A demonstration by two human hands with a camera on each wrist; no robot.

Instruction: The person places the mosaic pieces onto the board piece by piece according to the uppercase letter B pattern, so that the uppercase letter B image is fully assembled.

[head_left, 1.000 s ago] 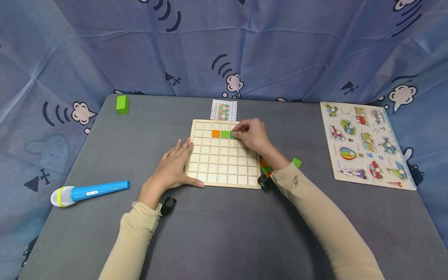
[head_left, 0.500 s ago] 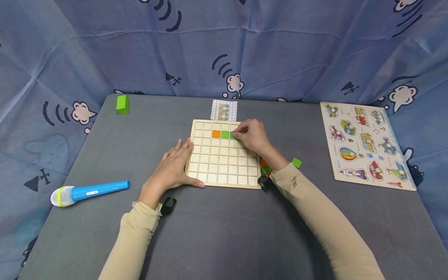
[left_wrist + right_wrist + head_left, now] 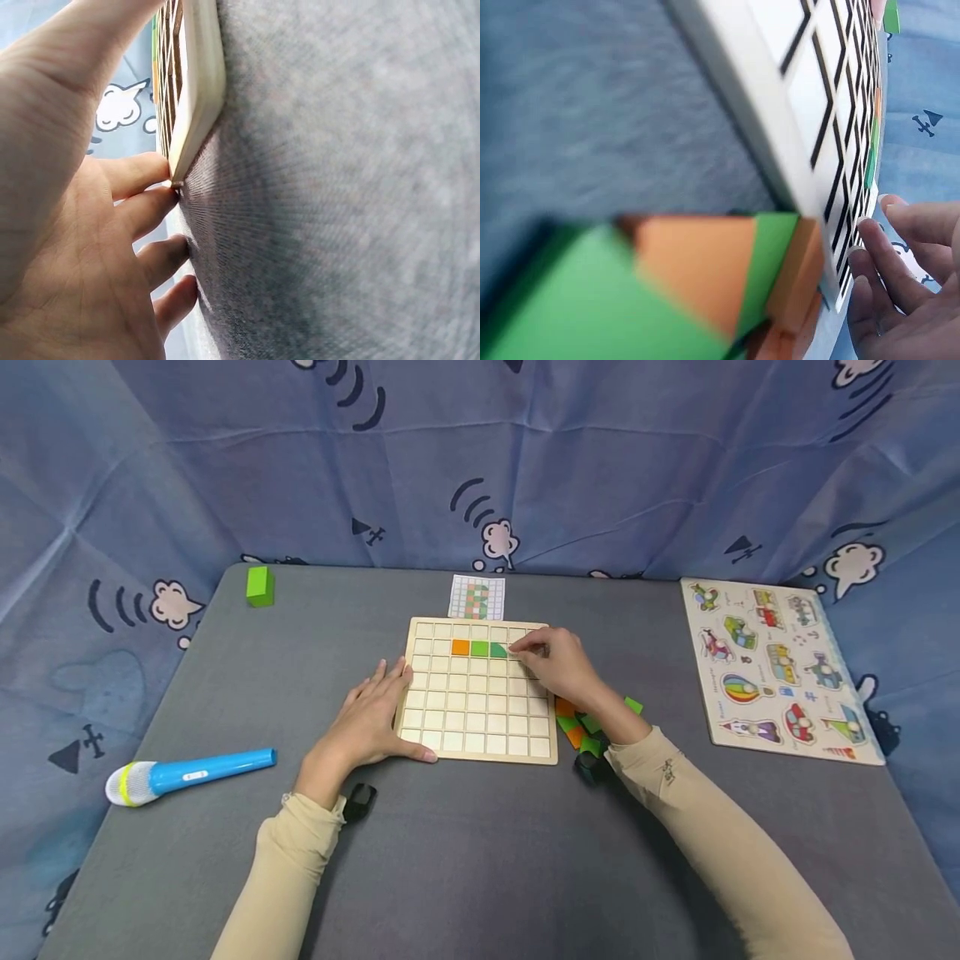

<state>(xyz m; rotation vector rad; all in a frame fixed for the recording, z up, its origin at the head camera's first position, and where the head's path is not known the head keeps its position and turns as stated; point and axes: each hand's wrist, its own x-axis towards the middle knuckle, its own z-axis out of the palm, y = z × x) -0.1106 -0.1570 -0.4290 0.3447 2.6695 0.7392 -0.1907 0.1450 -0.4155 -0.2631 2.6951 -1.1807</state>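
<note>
A wooden grid board (image 3: pixel 477 705) lies flat in the middle of the table. One row of it holds an orange tile (image 3: pixel 461 647), a light green tile (image 3: pixel 480 648) and a two-tone green tile (image 3: pixel 498 650) with a darker part, side by side. My left hand (image 3: pixel 367 718) rests at the board's left side, fingers spread along the edge and thumb by the near left corner. Just right of the two-tone tile hovers my right hand (image 3: pixel 558 664). In the right wrist view its loosely bent fingers (image 3: pixel 900 277) hold nothing.
Loose orange and green tiles (image 3: pixel 573 737) lie by the board's right edge, partly under the right wrist. A pattern card (image 3: pixel 477 597) sits behind the board. A picture puzzle (image 3: pixel 783 672) is right, a toy microphone (image 3: pixel 195 772) left, a green block (image 3: pixel 260 587) far left.
My right hand has let go of the two-tone green tile and drawn back slightly right, showing the tile in its square. My left hand has stayed at the board.
</note>
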